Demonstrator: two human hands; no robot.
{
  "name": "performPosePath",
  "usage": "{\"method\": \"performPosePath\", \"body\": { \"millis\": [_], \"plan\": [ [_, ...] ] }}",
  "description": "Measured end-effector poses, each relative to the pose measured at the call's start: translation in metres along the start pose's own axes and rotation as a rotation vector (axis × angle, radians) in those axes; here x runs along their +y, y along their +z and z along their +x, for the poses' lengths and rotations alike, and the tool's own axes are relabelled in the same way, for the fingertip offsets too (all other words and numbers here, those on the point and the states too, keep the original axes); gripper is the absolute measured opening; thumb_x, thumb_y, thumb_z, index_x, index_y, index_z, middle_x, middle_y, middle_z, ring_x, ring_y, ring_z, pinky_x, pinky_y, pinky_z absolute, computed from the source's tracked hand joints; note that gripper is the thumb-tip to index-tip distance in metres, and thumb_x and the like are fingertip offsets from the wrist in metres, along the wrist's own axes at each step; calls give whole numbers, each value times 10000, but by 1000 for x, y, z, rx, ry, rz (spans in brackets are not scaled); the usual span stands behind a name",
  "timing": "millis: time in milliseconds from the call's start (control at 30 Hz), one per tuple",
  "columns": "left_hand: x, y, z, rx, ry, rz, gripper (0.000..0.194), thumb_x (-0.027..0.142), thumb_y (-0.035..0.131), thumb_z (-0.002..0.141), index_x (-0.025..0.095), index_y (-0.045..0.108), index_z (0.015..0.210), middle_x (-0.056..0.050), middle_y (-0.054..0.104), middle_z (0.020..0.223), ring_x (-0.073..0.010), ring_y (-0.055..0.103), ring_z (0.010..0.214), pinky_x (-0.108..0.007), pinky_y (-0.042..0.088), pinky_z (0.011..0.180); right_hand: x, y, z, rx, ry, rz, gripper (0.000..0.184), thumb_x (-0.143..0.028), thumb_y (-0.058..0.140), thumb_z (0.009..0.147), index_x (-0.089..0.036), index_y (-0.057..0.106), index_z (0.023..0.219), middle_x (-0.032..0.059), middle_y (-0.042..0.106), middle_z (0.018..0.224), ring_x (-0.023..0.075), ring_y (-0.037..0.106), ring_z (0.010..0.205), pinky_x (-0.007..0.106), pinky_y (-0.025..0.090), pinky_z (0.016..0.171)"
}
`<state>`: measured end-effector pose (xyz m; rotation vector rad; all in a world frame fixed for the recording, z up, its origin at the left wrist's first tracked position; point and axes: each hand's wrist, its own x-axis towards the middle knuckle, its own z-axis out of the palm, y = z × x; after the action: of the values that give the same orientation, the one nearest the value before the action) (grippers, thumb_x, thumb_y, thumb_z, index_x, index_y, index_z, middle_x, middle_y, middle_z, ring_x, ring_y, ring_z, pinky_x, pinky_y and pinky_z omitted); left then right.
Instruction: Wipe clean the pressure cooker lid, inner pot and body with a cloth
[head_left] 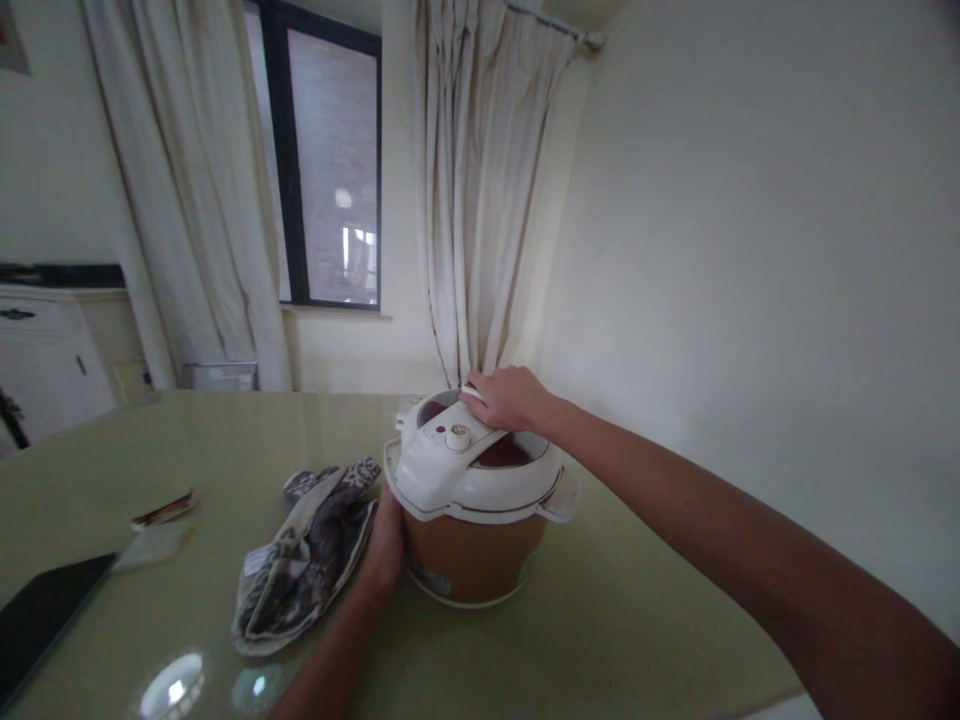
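An electric pressure cooker (472, 555) with a brown body stands upright on the table. Its white lid (495, 490) sits on top, with a knob and a small red spot on the bridge-shaped handle. My right hand (514, 395) is closed around the far part of that handle. Against the cooker's left side, under the rim, my left hand (386, 540) grips the body; its fingertips are hidden behind it. Just left of this hand lies a crumpled grey-and-white patterned cloth (315, 560).
The glossy green table (225, 430) reflects ceiling lights. A dark flat board or device (52, 620) lies at the left edge, with a small brownish item (163, 510) beyond it. Behind are a curtain (487, 200), a window (334, 170) and a white cabinet (52, 350).
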<state>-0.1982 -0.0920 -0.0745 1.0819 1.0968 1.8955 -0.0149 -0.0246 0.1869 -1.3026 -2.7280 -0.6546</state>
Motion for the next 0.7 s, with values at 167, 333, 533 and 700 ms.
{"method": "performPosePath", "body": {
  "millis": [167, 333, 533, 700],
  "plan": [
    [0, 1, 0, 2, 21, -1, 735, 736, 462, 1024, 203, 633, 1500, -124, 698, 1490, -297, 429, 1589, -481, 235, 1362, -3, 2, -2, 11, 45, 25, 555, -581, 334, 1102, -219, 638, 1393, 189, 788, 1225, 368, 748, 1143, 456, 539, 924],
    [6, 3, -2, -2, 15, -9, 744, 724, 453, 1032, 194, 600, 1532, -133, 687, 1501, -307, 454, 1572, -488, 262, 1357, -8, 6, -3, 37, 122, 64, 518, -581, 371, 1089, -243, 659, 1355, 158, 796, 1205, 350, 756, 1109, 438, 545, 904],
    [9, 6, -6, 11, -16, 1, 783, 771, 463, 993, 209, 633, 1509, -138, 704, 1476, -335, 482, 1554, -496, 281, 1355, -9, 9, -3, 43, 130, 84, 511, -584, 378, 1081, -257, 675, 1339, 148, 800, 1195, 343, 759, 1091, 437, 545, 906],
    [11, 9, -6, 36, -9, 14, 791, 794, 468, 973, 217, 658, 1481, -127, 714, 1463, -340, 520, 1522, -485, 328, 1337, 3, 6, 1, 56, 88, 215, 586, -712, 460, 1034, -262, 685, 1335, 133, 806, 1168, 334, 754, 1085, 412, 537, 927]
  ]
}}
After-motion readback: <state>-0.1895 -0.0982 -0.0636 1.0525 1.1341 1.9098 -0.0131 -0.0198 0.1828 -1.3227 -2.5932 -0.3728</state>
